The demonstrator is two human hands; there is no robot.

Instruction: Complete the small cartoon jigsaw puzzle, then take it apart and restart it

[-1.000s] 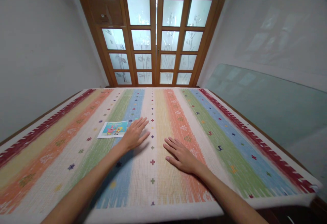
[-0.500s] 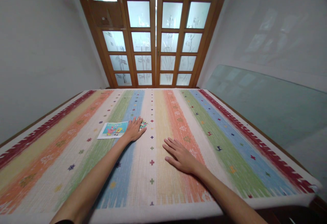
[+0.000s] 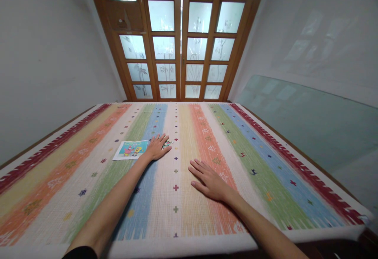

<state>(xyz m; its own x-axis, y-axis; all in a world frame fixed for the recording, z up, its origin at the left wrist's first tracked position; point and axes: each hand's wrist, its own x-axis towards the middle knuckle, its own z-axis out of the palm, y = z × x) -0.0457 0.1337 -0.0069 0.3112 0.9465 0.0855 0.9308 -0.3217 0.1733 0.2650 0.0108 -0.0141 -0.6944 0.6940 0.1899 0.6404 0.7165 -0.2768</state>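
My left hand (image 3: 157, 148) rests palm down with its fingers spread, holding nothing. Under and beside its fingers lies a small heap of tiny multicoloured pieces (image 3: 168, 143), partly hidden by the hand; their exact kind is too small to make out. Left of that hand is a flat white-edged sheet with a cartoon picture (image 3: 130, 149) of a pink and a yellow figure. Its right edge comes close to my left wrist. My right hand (image 3: 209, 180) lies flat on the yellow and orange stripes of the cloth, fingers extended, grasping nothing.
A striped patterned cloth (image 3: 163, 196) covers the broad surface under both hands. Beyond its far edge stand wooden doors with frosted glass panes (image 3: 195, 48). A pale green glass-like panel (image 3: 277, 101) leans along the right wall.
My left hand has shifted slightly to the right, across the heap of tiny pieces. My right hand and the picture sheet have stayed put.
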